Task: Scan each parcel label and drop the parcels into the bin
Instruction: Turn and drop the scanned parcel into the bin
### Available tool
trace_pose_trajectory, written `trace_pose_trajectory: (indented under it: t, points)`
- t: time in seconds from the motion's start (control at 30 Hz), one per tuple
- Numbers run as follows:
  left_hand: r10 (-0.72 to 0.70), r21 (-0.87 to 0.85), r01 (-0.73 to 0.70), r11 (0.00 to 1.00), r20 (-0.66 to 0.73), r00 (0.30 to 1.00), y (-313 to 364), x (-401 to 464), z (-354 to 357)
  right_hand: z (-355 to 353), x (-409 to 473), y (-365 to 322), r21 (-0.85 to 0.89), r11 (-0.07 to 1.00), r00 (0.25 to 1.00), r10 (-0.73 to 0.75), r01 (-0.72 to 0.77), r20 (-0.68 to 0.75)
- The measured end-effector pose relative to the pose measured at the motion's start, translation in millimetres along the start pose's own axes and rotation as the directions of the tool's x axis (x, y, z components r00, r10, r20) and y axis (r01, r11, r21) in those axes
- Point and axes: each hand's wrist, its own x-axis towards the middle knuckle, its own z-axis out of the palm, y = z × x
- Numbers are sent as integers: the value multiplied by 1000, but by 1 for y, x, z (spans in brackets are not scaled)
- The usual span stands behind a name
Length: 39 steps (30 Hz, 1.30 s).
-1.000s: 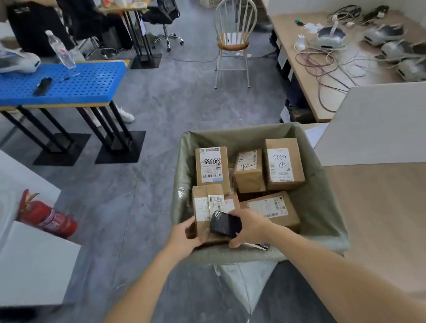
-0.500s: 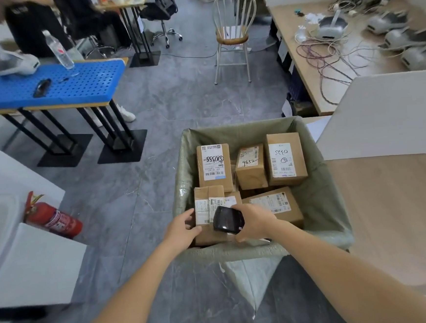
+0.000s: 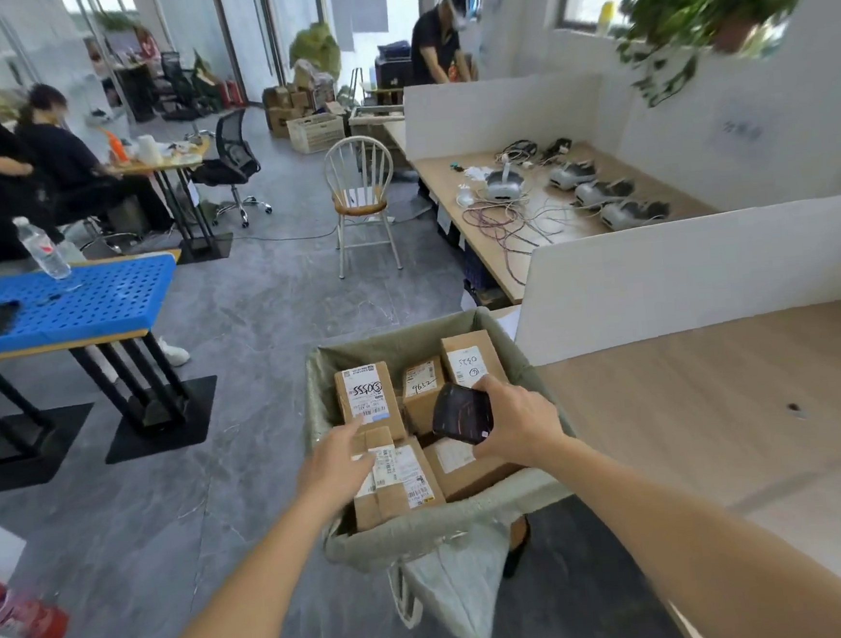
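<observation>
Head view: right hand (image 3: 520,429) grips the black scanner (image 3: 461,413), hovering above the parcels in the bin (image 3: 425,532); just left of it, left hand (image 3: 337,464) lies with loose fingers on the near labelled parcel (image 3: 395,477), gripping nothing

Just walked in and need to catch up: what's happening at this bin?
A person is working over a lined bin of labelled cardboard parcels. The right hand holds a black handheld scanner above them, while the left hand touches the front parcel. At least five parcels lie in the bin.
</observation>
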Motion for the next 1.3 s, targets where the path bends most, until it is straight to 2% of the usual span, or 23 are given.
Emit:
trace_pose_trajectory:
  t: [0.2,0.4,0.63,0.83,0.93,1.07,1.3]
  points:
    - [188,-15,-188,982,18,982,58,-53,-12,-64,-103,8,13,984,976,177,-177,-128]
    - [354,-11,-355,935,66,933,131,-98,-1,-119,-214,36,56,936,905,349,-346,-244]
    - [625,-27,-634,773,202,754,256,-181,58,-171,-376,98,117,809,727,572,-576,-379]
    - [748,-24,-782,623,310,586,358,-269,121,-199,-523,151,193,660,532,717,-726,-450]
    - [776,-74,-808,585,340,531,405,-325,157,-209,-600,176,226,588,441,763,-776,-472]
    - [817,-141,-850,507,391,423,458,-406,211,-218,-705,202,238,495,345,810,-836,-474]
    - [859,-248,-891,381,452,241,519,-558,301,-218,-875,233,281,348,183,857,-894,-482]
